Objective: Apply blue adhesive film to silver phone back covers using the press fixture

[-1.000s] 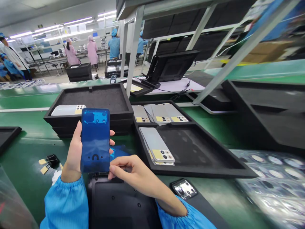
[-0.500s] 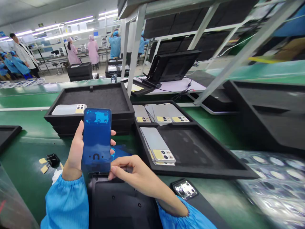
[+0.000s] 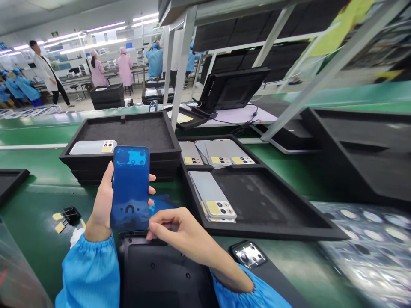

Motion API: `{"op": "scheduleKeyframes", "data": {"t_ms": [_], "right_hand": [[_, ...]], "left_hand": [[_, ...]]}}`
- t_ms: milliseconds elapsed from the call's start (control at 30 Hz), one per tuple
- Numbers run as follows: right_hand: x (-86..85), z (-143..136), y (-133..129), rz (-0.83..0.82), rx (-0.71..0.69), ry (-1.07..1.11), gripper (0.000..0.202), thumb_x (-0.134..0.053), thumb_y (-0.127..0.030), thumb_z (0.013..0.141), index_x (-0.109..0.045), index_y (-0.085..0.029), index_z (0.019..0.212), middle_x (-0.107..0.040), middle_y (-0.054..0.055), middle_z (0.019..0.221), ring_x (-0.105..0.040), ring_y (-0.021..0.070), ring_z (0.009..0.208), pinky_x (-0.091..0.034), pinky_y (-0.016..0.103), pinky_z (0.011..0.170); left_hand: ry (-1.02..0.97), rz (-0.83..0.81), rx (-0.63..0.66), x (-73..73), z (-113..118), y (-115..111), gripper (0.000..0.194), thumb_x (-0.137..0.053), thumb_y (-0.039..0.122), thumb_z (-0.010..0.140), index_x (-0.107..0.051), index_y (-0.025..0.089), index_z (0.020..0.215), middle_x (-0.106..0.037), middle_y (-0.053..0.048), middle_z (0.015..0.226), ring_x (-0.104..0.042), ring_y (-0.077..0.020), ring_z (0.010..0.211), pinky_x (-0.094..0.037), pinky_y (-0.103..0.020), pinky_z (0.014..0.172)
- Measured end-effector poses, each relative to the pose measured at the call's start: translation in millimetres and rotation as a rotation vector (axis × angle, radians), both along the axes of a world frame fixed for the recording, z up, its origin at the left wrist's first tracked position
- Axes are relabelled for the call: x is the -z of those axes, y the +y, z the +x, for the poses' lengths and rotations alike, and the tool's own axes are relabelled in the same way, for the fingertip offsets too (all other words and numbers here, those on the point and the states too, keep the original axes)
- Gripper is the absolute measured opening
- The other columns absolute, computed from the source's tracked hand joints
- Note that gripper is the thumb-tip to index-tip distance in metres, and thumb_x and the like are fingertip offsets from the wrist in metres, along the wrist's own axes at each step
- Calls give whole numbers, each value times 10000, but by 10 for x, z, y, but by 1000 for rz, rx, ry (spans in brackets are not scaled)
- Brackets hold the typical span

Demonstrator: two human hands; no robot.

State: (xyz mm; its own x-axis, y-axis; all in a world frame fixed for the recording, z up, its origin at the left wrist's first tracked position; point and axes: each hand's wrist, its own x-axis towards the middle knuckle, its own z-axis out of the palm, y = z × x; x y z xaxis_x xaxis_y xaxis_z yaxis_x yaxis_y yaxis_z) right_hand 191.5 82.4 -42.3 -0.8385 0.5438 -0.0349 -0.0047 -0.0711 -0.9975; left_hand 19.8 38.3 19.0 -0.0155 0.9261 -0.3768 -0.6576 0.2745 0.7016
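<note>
My left hand (image 3: 103,203) holds a phone back cover (image 3: 131,184) upright, thumb along its left edge and fingertips round its right edge. Blue film covers the face turned to me, with a lighter blue camera area at the top. At the lower right corner my right hand (image 3: 184,233) is closed in a pinch on the bottom edge of the film; the fingertips partly hide what lies between them. Behind the right hand, a loose piece of blue film (image 3: 163,202) lies on the green bench. Below both hands sits a black fixture (image 3: 157,273) with screw holes.
Silver phone back covers (image 3: 208,190) lie in a black tray (image 3: 257,233) to the right; another cover (image 3: 91,147) rests on stacked black trays (image 3: 150,160). A camera-plate part (image 3: 248,254), a binder clip (image 3: 70,216) and a clear blister sheet (image 3: 372,252) lie nearby. Metal shelf posts (image 3: 183,64) rise ahead.
My hands and the back cover have barely moved. In the background, a person in a white coat has stepped to the right, and a yellow garment has come into view at upper right.
</note>
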Motion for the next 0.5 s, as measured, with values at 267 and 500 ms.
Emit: {"op": "scheduleKeyframes", "data": {"t_ms": [267,500], "right_hand": [[8,-10,-52,87,28,61,351,-592,-425,891,-580,-196,625,-659,29,653,-601,159,669,-470,274,652],[76,-7,-169,124,169,146,527,-593,-624,906,-587,-195,600,-617,12,588,-545,138,595,-422,265,599]], "left_hand": [[-17,161,-102,-40,103,-109,973,-36,700,970,-760,51,990,-764,-160,811,-753,-254,687,-622,-350,638],[-80,258,-129,8,120,-117,975,-62,745,950,-764,70,996,-775,-143,800,-760,-251,696,-630,-358,643]]}}
